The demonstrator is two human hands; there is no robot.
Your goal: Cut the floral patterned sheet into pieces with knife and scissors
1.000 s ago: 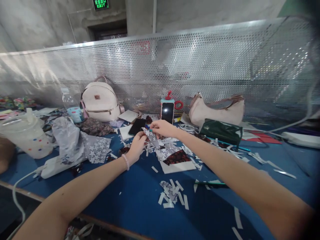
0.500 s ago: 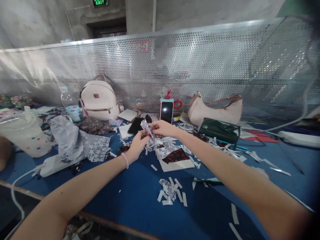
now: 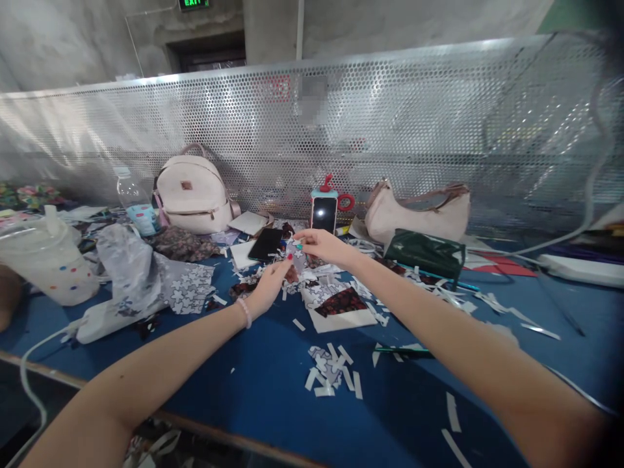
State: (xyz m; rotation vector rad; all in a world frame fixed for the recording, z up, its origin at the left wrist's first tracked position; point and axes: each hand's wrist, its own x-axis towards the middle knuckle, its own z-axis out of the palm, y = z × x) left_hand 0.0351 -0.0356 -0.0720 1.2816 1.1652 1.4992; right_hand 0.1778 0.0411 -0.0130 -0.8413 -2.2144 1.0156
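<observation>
Fingertips [image 3: 298, 247] of both hands pinch one small patterned paper piece [image 3: 295, 255] held above the blue table [image 3: 273, 390], far centre. Largest to smallest: perforated metal screen [image 3: 390, 130] runs behind; white backpack [image 3: 192, 195] far left, beige handbag [image 3: 419, 214] far right, green pouch [image 3: 426, 250] in front of it; upright phone [image 3: 324, 214] just behind the hands, flat black phone [image 3: 266, 245] beside it; red-patterned sheet [image 3: 341, 305] just below the hands; cut paper strips [image 3: 331, 374] nearer the table's front edge. Right hand [image 3: 322, 246] grips the piece's upper edge from the right, left hand [image 3: 270, 283] its lower edge from below-left. Piece lies between the two; long axis too small to tell. Both hands equally near.
</observation>
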